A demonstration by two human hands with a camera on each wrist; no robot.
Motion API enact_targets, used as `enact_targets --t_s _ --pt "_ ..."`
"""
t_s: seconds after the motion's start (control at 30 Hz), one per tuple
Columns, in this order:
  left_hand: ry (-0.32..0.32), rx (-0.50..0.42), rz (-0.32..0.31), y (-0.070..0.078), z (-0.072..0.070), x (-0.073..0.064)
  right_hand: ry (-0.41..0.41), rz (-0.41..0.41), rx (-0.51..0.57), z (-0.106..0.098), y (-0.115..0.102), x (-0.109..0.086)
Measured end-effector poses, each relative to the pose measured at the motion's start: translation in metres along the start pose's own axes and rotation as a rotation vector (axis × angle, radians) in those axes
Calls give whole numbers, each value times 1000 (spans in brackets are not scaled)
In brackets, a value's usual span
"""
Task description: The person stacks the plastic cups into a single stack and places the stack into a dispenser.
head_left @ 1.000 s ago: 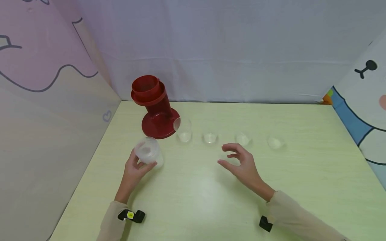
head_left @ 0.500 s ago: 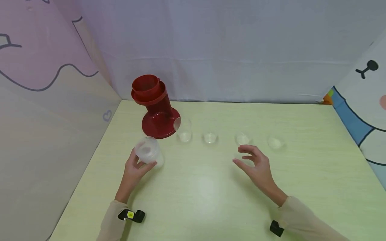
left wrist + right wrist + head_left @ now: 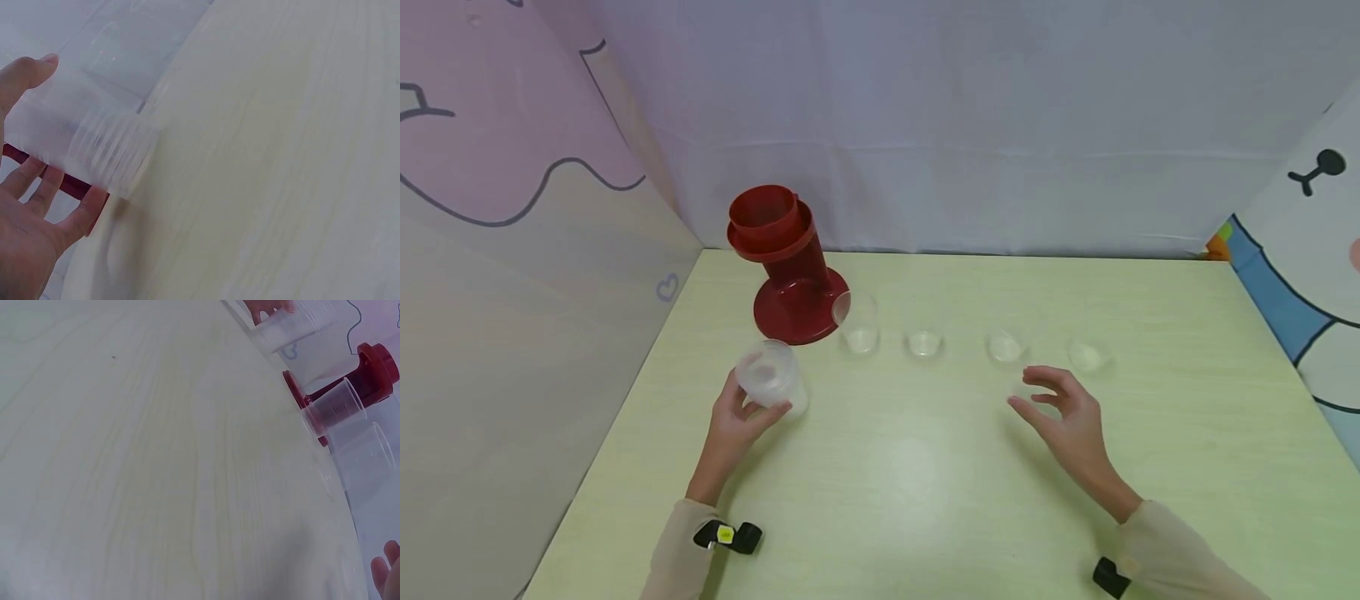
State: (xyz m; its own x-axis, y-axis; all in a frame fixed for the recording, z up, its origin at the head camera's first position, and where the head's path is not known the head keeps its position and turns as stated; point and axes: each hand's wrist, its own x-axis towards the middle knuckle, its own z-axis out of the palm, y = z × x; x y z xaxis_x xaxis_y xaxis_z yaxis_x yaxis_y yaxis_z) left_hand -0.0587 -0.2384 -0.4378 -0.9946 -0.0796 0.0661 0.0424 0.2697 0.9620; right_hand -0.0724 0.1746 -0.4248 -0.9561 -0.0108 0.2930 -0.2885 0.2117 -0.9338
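Note:
My left hand [image 3: 739, 425] grips a stack of clear plastic cups [image 3: 772, 379] by its sides, tilted above the table at the left. Their nested rims [image 3: 115, 153] show as several rings in the left wrist view. My right hand [image 3: 1067, 421] hovers over the table at centre right, thumb and fingers curved around a faint clear patch that looks like another plastic cup; it is barely visible. Beyond the hands, clear cups stand in a row: one [image 3: 860, 333] by the red stand, another [image 3: 922, 342], then one [image 3: 1006, 344] and one [image 3: 1087, 356] furthest right.
A red plastic stand [image 3: 793, 308] with a round base and a tube-like top is at the back left. The pale wooden table [image 3: 910, 500] meets a white cloth [image 3: 962, 167] at its back edge. Printed panels flank both sides.
My right hand has moved steadily to the right, its finger shape about the same. My left hand and the stack have stayed put, as have the row of cups and the red stand.

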Motion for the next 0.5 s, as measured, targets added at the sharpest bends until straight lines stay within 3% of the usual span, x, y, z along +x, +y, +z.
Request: enact_targets --t_s 0.3,0.5 --pt "-3 1 8 1 0 0 85 56 -80 -18 0 0" --pt "-3 -9 1 -1 -1 1 148 132 -102 -31 23 1"
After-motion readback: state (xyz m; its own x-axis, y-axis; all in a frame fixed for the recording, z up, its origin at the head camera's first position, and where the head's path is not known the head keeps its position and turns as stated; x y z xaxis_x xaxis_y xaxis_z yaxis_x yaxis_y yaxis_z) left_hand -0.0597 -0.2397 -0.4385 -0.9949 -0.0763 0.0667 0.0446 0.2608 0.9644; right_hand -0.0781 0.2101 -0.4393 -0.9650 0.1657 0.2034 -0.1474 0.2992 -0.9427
